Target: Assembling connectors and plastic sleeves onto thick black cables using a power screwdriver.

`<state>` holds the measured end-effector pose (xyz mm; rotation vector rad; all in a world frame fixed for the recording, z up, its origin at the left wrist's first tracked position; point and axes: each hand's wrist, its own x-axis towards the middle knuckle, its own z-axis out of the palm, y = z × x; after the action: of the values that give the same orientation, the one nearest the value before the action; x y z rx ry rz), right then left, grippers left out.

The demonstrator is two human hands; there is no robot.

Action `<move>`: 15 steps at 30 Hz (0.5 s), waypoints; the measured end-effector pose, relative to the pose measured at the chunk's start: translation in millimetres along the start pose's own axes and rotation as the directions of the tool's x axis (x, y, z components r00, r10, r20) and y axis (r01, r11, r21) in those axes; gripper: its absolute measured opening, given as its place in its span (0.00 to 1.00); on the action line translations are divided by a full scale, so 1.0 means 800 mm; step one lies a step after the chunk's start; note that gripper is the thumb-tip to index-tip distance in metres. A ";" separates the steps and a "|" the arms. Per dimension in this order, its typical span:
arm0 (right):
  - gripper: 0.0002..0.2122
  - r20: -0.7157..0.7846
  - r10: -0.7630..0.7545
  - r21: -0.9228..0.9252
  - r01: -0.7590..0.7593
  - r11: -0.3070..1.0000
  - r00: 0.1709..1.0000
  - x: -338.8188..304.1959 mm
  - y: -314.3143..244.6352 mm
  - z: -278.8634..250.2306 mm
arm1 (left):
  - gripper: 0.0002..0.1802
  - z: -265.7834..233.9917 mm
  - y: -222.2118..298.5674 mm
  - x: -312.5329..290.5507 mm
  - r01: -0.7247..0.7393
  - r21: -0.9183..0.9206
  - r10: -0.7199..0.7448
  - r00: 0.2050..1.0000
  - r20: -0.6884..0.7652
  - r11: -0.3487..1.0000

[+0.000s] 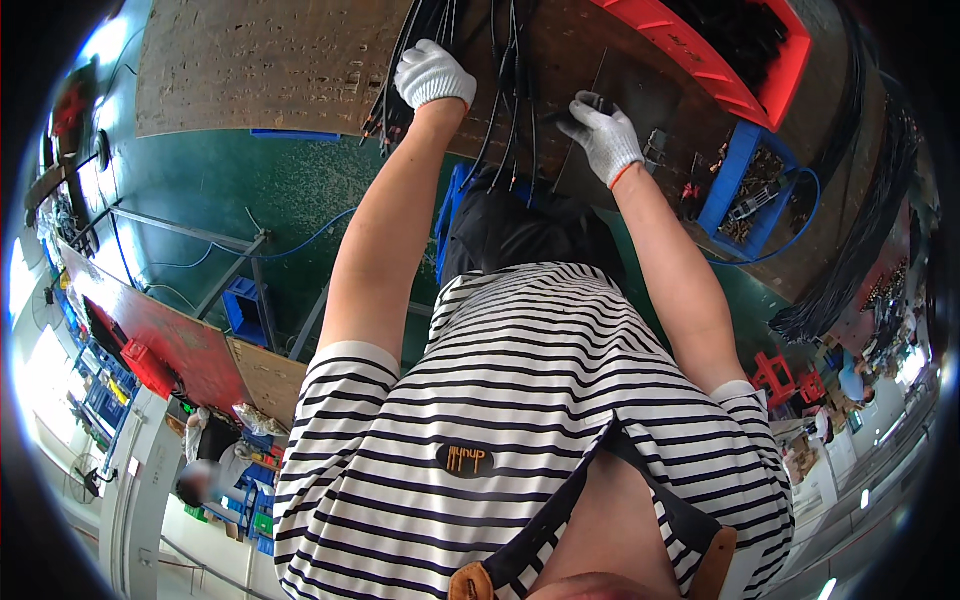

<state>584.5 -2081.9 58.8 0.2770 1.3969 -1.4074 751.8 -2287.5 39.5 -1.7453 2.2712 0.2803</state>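
White knitted gloves cover both my hands. My left hand (433, 75) is closed with curled fingers over a bundle of black cables (385, 112), whose coppery ends hang past the table's near edge. Between my hands, more black cables (513, 95) lie in loose strands over that edge. My right hand (605, 138) has its thumb and fingers drawn together around a small dark piece, too small to name. A thin straight dark strand (563, 170) shows above and below that hand; whether the fingers grip it I cannot tell.
The worn brown table (260, 60) spans the top. A red bin (790, 80) of black parts stands at far right, near a blue bin (745, 190) of small metal fittings. Black cables (850, 270) hang at the right edge. Another person (215, 470) is at lower left.
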 end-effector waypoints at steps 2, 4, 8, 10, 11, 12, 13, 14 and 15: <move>0.12 -0.078 -0.094 -0.044 0.091 0.995 0.992 0.008 0.002 -0.006 | 0.36 0.004 0.002 -0.005 -0.023 0.072 0.031 0.994 -0.102 0.997; 0.12 -0.064 -0.343 -0.583 0.244 0.775 0.937 0.015 0.000 -0.020 | 0.31 0.009 0.007 -0.007 -0.048 0.051 0.052 0.995 -0.080 0.998; 0.13 0.228 -0.573 -0.948 0.315 0.055 0.787 0.011 0.000 -0.037 | 0.34 0.004 0.012 0.002 0.015 -0.028 -0.016 1.000 -0.017 0.999; 0.15 0.241 -0.532 -0.957 0.289 0.009 0.812 0.008 -0.007 -0.033 | 0.35 -0.006 0.011 0.009 0.069 -0.079 -0.066 0.997 0.038 0.994; 0.15 0.251 -0.461 -0.966 0.248 -0.068 0.851 0.004 -0.013 -0.025 | 0.37 -0.009 0.009 0.009 0.065 -0.076 -0.062 0.997 0.044 0.995; 0.16 0.254 -0.387 -0.966 0.212 -0.148 0.886 -0.001 -0.018 -0.016 | 0.38 -0.010 0.008 0.009 0.061 -0.074 -0.058 0.997 0.050 0.995; 0.16 0.253 -0.389 -0.966 0.210 -0.149 0.886 -0.002 -0.019 -0.014 | 0.38 -0.007 0.009 0.009 0.060 -0.075 -0.056 0.997 0.050 0.995; 0.17 0.283 -0.351 -0.954 0.226 -0.195 0.893 -0.003 -0.019 -0.011 | 0.38 -0.003 0.010 0.009 0.026 -0.027 -0.025 0.999 0.023 0.999; 0.17 0.312 -0.310 -0.940 0.243 -0.241 0.898 -0.003 -0.020 -0.008 | 0.38 0.001 0.012 0.008 -0.006 0.021 0.006 1.000 -0.003 1.000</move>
<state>569.8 -2079.5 68.2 -1.2217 2.2773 -0.1067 741.3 -2290.7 36.3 -1.7300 2.2730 0.2543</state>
